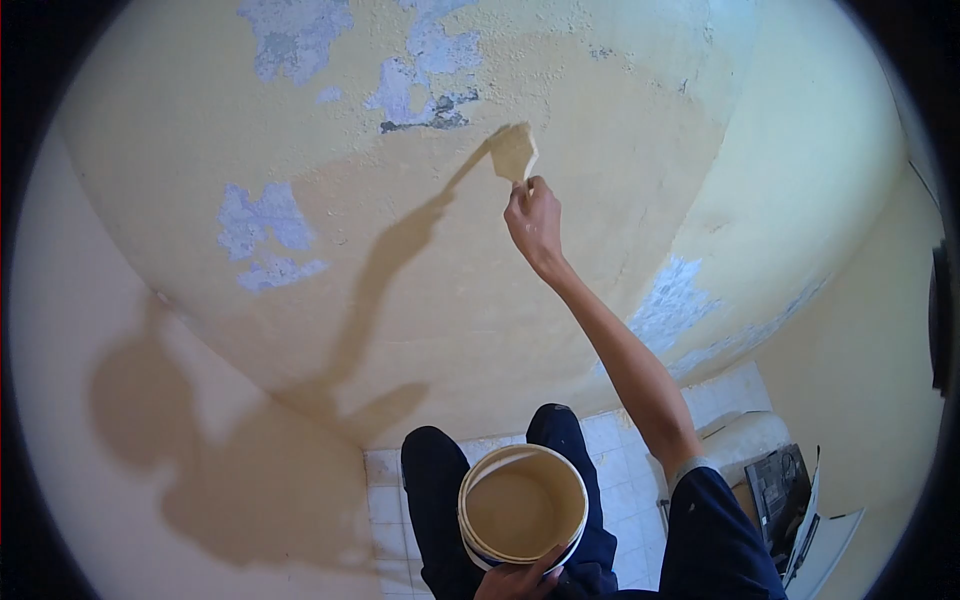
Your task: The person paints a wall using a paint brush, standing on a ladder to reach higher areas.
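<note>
My right hand is closed round the handle of a wide paintbrush, whose bristles are coated in beige paint and lie against the wall. Below, in front of my legs, a round white bucket holds beige paint. The fingers of my left hand wrap round the bucket's near side, at the bottom of the view; part of that hand is cut off by the frame.
Bluish-white bare patches and flaking paint mark the wall. White floor tiles run along its foot. At the lower right stand an open laptop-like black device and a pale rounded object. My shadow falls on the left wall.
</note>
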Tool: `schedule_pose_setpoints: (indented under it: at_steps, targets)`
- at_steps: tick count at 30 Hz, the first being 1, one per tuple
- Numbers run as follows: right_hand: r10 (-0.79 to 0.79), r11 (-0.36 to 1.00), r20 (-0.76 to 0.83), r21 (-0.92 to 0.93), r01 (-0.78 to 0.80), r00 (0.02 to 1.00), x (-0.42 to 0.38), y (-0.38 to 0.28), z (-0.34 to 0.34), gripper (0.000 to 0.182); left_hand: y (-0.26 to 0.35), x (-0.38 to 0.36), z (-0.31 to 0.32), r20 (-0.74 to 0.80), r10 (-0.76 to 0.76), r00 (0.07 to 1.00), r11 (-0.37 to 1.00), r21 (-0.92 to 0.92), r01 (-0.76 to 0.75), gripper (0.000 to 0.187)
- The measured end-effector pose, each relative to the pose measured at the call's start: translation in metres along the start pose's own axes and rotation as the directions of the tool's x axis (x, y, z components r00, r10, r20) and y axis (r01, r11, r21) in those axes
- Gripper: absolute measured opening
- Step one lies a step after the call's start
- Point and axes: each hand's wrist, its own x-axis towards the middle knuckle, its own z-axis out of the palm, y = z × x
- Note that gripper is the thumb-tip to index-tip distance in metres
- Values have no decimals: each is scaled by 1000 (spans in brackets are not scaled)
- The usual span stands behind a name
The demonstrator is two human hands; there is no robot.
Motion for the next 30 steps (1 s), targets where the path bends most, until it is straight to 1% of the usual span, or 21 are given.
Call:
schedule_pose_setpoints:
  at_steps: [2, 5, 7, 8, 10, 11, 12, 13, 16, 17, 18, 19, 21, 22, 23, 24, 25, 26, 28, 29, 30]
  targets:
    - [50, 998, -15, 27, -49, 999, 1, -6, -4, 22, 3, 4, -3, -1, 3, 1000, 1000, 2, -3, 59]
    - [-2, 1000, -29, 16, 2, 1000, 6, 3, 0, 19, -2, -8, 4, 32, -5, 999, 1000, -3, 5, 59]
    - [-138, 989, 29, -42, 139, 990, 4, 10, 8, 17, -3, -5, 2, 35, -13, 999, 1000, -5, 13, 59]
    - [-147, 988, 28, -37, 148, 989, 3, 15, 9, 17, -4, -3, 1, 29, 5, 1000, 1000, 6, -6, 58]
    - [-42, 997, 108, -55, 48, 993, -6, 12, 2, 18, -4, 3, 0, 11, 20, 1000, 1000, 14, -20, 57]
    - [-47, 997, 115, -57, 53, 992, -3, 11, 3, 18, -4, 5, 1, -8, 30, 1000, 999, 11, -30, 56]
    - [-110, 992, 65, -52, 113, 992, 0, 10, 2, 17, -4, 5, 2, -20, 40, 999, 999, 5, -40, 55]
    - [-165, 985, 14, -52, 166, 986, 1, 11, 1, 17, -4, 6, 3, -13, 35, 999, 999, -4, -35, 55]
    - [-129, 989, 45, -68, 132, 991, 14, 15, 9, 17, 0, 3, -1, 15, -10, 1000, 1000, 3, 10, 55]
    - [-129, 989, 44, -70, 131, 991, 11, 16, 7, 17, 0, 3, -4, 74, -40, 996, 999, -29, 42, 55]
    - [-142, 981, 92, -118, 153, 986, 7, 18, 7, 18, -1, 4, -5, 130, -66, 989, 996, -57, 74, 55]
    - [-158, 970, 141, -162, 181, 977, 3, 22, 10, 18, -2, 5, -6, 120, -62, 991, 996, -54, 69, 55]
    - [-193, 972, 139, -107, 209, 971, -3, 30, 12, 18, -2, 4, -3, 167, -97, 981, 993, -52, 107, 55]
    - [-152, 986, 102, -56, 158, 983, -5, 33, 11, 20, -3, 4, 0, 164, -94, 982, 993, -54, 105, 55]
    - [-106, 994, 64, -5, 106, 992, -6, 37, 10, 22, -4, 4, 2, 80, -25, 996, 999, -20, 27, 56]
    - [-104, 994, 59, -8, 104, 993, 0, 37, 7, 22, -6, 5, 3, 1, 48, 999, 999, 22, -48, 57]
    - [-39, 975, 75, 219, 22, 996, 11, 32, 3, 25, -6, 6, 2, 9, 49, 999, 999, 20, -49, 57]
    - [28, 898, 106, 434, -71, 994, 20, 27, -1, 27, -5, 6, -1, 42, 30, 999, 1000, 4, -30, 57]
    - [32, 849, 112, 521, -86, 993, 44, 6, -13, 32, -2, 3, -7, 86, 6, 996, 1000, -9, -5, 57]
    - [38, 849, 110, 521, -90, 993, 56, 9, -13, 32, -1, 3, -8, 114, -34, 993, 999, -28, 38, 57]
    - [71, 809, 196, 562, -171, 978, 67, 12, -13, 32, 0, 4, -9, 140, -72, 987, 996, -47, 80, 57]
